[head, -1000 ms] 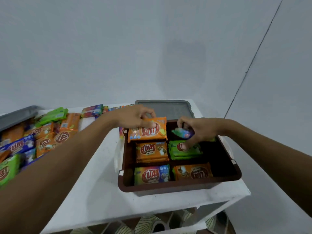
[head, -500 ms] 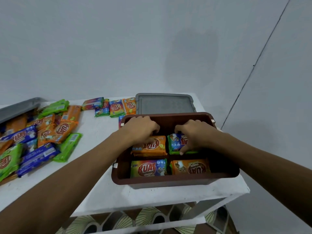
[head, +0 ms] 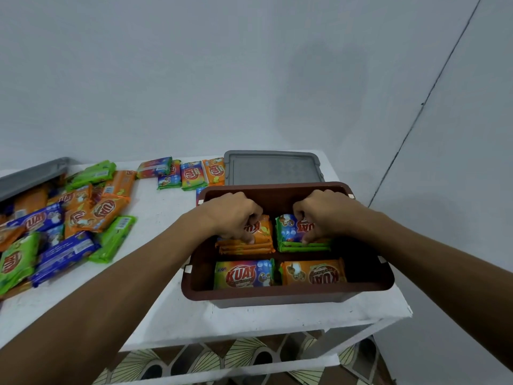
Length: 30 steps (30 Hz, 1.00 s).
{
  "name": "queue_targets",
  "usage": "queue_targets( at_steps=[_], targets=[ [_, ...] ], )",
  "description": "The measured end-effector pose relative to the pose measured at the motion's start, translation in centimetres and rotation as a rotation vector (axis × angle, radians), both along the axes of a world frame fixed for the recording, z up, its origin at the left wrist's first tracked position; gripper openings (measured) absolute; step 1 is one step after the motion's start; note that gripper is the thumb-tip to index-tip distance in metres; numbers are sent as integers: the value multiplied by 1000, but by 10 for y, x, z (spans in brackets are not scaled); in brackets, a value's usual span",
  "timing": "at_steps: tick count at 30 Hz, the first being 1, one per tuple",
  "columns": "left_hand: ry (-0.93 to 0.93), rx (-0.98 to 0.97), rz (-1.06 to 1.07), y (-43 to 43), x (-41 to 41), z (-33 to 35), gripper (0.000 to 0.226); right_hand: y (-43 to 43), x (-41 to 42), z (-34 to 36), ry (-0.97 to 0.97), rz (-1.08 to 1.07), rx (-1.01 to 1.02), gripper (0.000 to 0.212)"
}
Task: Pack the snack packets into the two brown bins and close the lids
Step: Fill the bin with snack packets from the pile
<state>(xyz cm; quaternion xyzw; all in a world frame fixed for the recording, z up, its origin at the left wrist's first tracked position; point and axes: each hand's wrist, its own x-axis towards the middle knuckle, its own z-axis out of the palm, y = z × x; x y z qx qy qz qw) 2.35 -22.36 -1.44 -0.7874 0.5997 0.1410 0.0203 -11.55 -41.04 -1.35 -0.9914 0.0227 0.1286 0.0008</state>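
A brown bin [head: 288, 294] stands open on the right end of a white table [head: 172, 315]. Inside it, my left hand [head: 236, 215] presses an orange packet [head: 261, 232] onto a stack of orange packets. My right hand [head: 324, 212] holds a blue-and-green packet [head: 291, 229] down on a green stack beside it. Two more packets, a green-blue one [head: 244, 276] and an orange one [head: 313, 273], lie in the bin's near row. The bin's grey lid [head: 273, 168] lies flat behind it.
A heap of loose packets [head: 63, 220] in orange, green and blue covers the table's left part. Several more packets [head: 188, 172] lie at the back middle. Another grey lid [head: 30, 176] shows at the far left. The wall is close behind; patterned floor lies below.
Both hands lowered their packets from above the bin's far row down onto the middle stacks. The view has tilted, showing more of the loose packets.
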Motion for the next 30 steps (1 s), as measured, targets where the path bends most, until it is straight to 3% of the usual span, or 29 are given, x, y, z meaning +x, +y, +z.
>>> queue_targets(
  at_steps=[7,13,18,24,30],
  targets=[
    [-5,3,13,2,2,1,31,0,-1,3,-4,-17,100,40],
    [335,-437,185,26,22,30,15,17,15,20,-244,-34,374,15],
    [594,-638,433,64,61,34,6,33,52,33,-399,-4,350,16],
    [586,-663,599,102,133,4,5,54,119,32,-329,-28,475,9],
    [304,-593,655,127,213,-19,10,76,207,20,-149,17,398,12]
  ],
)
